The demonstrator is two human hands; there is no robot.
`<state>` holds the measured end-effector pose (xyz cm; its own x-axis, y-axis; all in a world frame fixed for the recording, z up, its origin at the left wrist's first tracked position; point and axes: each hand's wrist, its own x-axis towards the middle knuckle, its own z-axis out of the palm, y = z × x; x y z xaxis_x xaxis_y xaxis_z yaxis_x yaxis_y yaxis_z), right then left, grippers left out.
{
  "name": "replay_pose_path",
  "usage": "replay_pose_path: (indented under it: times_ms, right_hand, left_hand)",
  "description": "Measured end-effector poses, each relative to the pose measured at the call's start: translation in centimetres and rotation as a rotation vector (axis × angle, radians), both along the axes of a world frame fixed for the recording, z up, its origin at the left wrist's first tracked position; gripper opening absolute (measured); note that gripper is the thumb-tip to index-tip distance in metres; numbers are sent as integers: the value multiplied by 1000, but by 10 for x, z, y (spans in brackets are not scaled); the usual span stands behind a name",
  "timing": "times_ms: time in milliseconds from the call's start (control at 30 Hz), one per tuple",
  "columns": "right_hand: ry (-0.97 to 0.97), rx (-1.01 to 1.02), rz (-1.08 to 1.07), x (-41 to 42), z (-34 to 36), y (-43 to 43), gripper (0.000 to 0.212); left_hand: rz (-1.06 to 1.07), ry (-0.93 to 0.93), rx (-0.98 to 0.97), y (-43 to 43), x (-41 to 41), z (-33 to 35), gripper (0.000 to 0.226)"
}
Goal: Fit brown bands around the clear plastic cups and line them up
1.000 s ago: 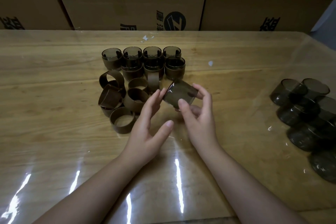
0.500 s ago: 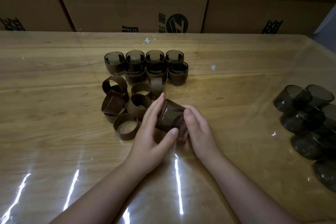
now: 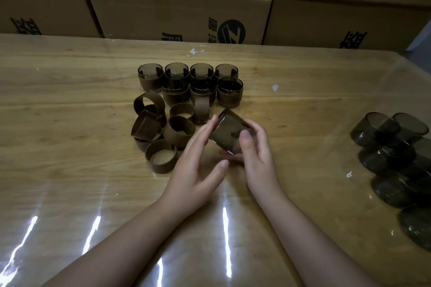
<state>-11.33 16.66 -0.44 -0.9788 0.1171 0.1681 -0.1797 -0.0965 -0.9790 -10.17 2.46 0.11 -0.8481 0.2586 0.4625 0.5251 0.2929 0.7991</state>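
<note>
cup (tilted) gripped by R hand, thumb + fingers curled round it | L hand fingers straight, laid vs. cup side | banded cups lined behind

Loose bands crowd left; table open right.

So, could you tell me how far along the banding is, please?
Done: seven banded cups stand in two rows. In hand: the right hand grips a tilted cup, the left hand touching it with straight fingers; whether it wears a band is unclear. Left: loose brown bands piled nearby and bare cups at the right.
</note>
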Motion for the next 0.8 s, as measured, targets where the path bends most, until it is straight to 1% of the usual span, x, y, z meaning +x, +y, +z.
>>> replay_pose_path:
  times_ms: [67, 167, 233, 300, 367, 467, 500, 567, 700, 800]
  right_hand:
    - [-15, -39, 52, 0, 1, 0, 37]
    - [-78, -57, 158, 2, 3, -1, 44]
    - [-117, -52, 207, 2, 2, -1, 52]
    - [-121, 60, 230, 1, 0, -2, 53]
    - [-89, 216, 225, 3, -4, -4, 49]
    - [73, 428, 48, 8, -4, -5, 36]
    - [145, 497, -17, 10, -3, -5, 36]
    - [245, 596, -89, 14, -2, -5, 43]
    - [303, 718, -116, 20, 2, -9, 51]
    - [313, 824, -110, 22, 3, -10, 68]
  left_hand:
    - [15, -64, 52, -1, -2, 1, 68]
    - [1, -231, 147, -2, -2, 3, 77]
    - [-14, -245, 156, -3, -1, 2, 83]
    - [-22, -235, 181, -4, -2, 2, 86]
    - [-12, -242, 215, -4, -2, 5, 84]
    - [18, -255, 212, -3, -2, 5, 69]
    - [15, -264, 212, -2, -1, 5, 65]
    - [13, -271, 216, -2, -1, 2, 60]
    - [48, -233, 189, -1, -1, 0, 52]
    - [94, -207, 137, 2, -3, -1, 58]
